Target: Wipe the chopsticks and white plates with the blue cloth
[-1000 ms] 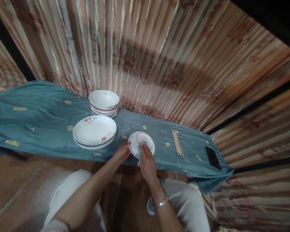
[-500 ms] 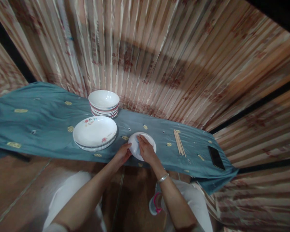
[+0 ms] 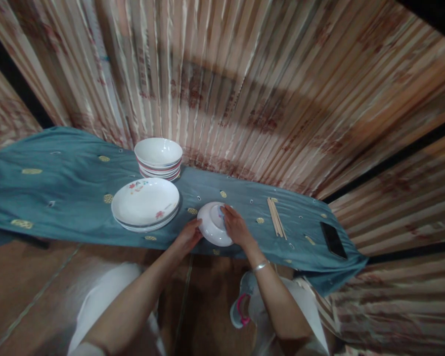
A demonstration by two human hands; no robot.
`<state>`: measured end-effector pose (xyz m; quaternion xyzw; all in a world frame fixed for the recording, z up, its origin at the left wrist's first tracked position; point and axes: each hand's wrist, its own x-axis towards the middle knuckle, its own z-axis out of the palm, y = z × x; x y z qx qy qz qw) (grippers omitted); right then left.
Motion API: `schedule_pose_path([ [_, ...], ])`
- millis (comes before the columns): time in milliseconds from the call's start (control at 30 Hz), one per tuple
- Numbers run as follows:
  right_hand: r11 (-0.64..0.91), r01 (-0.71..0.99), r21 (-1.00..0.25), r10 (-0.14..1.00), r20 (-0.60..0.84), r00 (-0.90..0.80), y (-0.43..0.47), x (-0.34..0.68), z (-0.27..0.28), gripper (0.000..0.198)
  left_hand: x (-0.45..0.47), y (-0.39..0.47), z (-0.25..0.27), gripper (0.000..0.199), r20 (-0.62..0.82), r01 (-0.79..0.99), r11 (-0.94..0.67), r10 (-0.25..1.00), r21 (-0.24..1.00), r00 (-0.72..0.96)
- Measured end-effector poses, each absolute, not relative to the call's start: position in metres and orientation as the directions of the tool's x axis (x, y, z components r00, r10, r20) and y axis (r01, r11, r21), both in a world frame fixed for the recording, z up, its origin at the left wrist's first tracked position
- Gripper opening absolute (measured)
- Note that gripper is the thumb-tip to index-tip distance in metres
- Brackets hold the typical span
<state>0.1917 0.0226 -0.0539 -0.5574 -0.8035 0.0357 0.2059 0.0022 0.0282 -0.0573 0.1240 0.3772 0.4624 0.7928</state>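
Observation:
A small white bowl (image 3: 209, 230) is held underside up near the front edge of the cloth-covered table, its round foot ring showing. My left hand (image 3: 190, 234) grips the bowl's left rim between thumb and fingers. Across the bowl's right side lies my right hand (image 3: 238, 226), fingers pressed together and fingertips at the foot ring. A small bluish patch shows under those fingertips; what it is I cannot make out. To the left of my hands is a stack of white oval plates (image 3: 145, 201) with red flowers. Behind it stands a stack of white bowls (image 3: 158, 157).
Several wooden chopsticks (image 3: 277, 218) lie to the right of my hands. A black phone (image 3: 333, 240) rests near the right end of the table. The teal tablecloth (image 3: 74, 190) hangs over the front edge. A patterned curtain (image 3: 222, 89) rises behind the table.
My right hand has slid to the right across the bowl's underside, uncovering more of the foot ring. The bowl looks slightly more tilted. My left hand keeps its place on the rim.

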Motion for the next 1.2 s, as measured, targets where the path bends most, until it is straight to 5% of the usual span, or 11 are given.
schedule_pose_path([
  [400, 0.287, 0.888, -0.360, 0.935, 0.307, -0.178, -0.014, 0.197, -0.059, 0.048, 0.000, 0.027, -0.060, 0.004, -0.456, -0.630, 0.532, 0.839, 0.566, 0.298],
  [700, 0.309, 0.857, -0.412, 0.889, 0.445, -0.107, -0.051, 0.173, -0.068, 0.046, 0.001, 0.028, -0.064, 0.004, -0.410, -0.629, 0.513, 0.855, 0.584, 0.317],
  [967, 0.456, 0.861, -0.225, 0.775, 0.577, -0.259, -0.053, 0.146, -0.073, 0.051, 0.003, 0.028, -0.064, 0.008, -0.399, -0.638, 0.509, 0.858, 0.577, 0.323],
  [1200, 0.520, 0.849, -0.098, 0.777, 0.468, -0.422, -0.027, 0.132, -0.056, 0.048, 0.003, 0.031, -0.071, 0.009, -0.359, -0.654, 0.485, 0.873, 0.580, 0.330],
])
